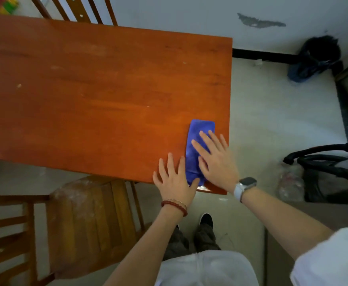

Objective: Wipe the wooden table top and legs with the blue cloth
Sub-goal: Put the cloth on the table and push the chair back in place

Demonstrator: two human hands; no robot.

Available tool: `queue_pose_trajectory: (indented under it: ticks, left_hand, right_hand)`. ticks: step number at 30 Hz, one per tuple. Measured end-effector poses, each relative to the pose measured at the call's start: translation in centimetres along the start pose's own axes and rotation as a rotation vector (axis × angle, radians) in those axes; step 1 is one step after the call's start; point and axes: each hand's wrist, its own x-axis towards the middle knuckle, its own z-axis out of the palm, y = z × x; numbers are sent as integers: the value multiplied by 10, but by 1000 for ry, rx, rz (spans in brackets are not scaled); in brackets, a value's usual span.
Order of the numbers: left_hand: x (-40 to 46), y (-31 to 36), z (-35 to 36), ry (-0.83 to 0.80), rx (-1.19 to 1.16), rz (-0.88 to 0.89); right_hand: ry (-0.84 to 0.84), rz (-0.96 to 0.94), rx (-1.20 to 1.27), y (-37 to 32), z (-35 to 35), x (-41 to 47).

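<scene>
A person's right hand [214, 159], fingers spread and straight, presses flat on a folded blue cloth [198, 145] at the near right corner of a wooden table [86, 89]; a watch [245, 185] with a pale strap sits on that wrist. The left hand [174, 179] lies just beside it, fingers also straight and fanned, palm down on the bare wood with its thumb touching the cloth's near end, gripping nothing; a red bead bracelet [175, 205] circles the wrist. The cloth stretches away from the hands along the table's right edge. Below the left arm stands a wooden chair [90, 219], its seat dusted pale. Beyond the right hand, on the floor, lie a black hose [324, 156] and, farther off against the wall, a dark bag [317, 56].
</scene>
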Motion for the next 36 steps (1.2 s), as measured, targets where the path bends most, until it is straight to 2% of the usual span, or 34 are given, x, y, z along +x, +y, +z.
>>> queue_pose_trajectory:
  ticks: [3, 5, 8, 10, 12, 14, 15, 16, 18, 21, 23, 27, 32, 36]
  left_hand:
    - [1, -3, 10, -112, 41, -14]
    - [0, -4, 11, -76, 25, -16]
    - [-1, -6, 7, -192, -4, -33]
    - [-8, -10, 0, -142, -68, -44]
    - [-25, -18, -5, -15, -158, -63]
    - [-53, -33, -4, 133, -176, -101]
    - [-69, -41, -1, 200, -172, -137]
    - [-87, -50, 2, 237, -161, -182]
    - [-123, -66, 8, 226, -147, -312]
    - [-172, -91, 21, 57, -174, -562]
    - [-199, -106, 26, 7, -149, -631]
    - [-236, -125, 20, -21, -135, -722]
    - [-264, -159, -3, 50, -186, -783]
    - [-280, -216, -37, 144, -201, -746]
  right_hand:
    - [-189, -3, -61, 2, 16, -23]
    - [-239, 7, -73, 8, 20, -22]
    - [-280, 7, -26, 9, 17, -14]
    - [-207, 29, 27, 2, 11, -17]
    - [-5, 9, 147, -10, 3, -30]
    - [205, -85, 326, -30, 1, -55]
    - [224, -140, 405, -45, 1, -70]
    - [185, -183, 458, -60, 4, -86]
    - [-8, -193, 459, -89, 19, -115]
    - [-350, -146, 373, -117, 43, -144]
    - [-500, -116, 375, -127, 49, -152]
    - [-554, -149, 354, -145, 51, -158]
    - [-637, -305, 292, -195, 52, -151]
    - [-653, -362, 314, -260, 52, -140]
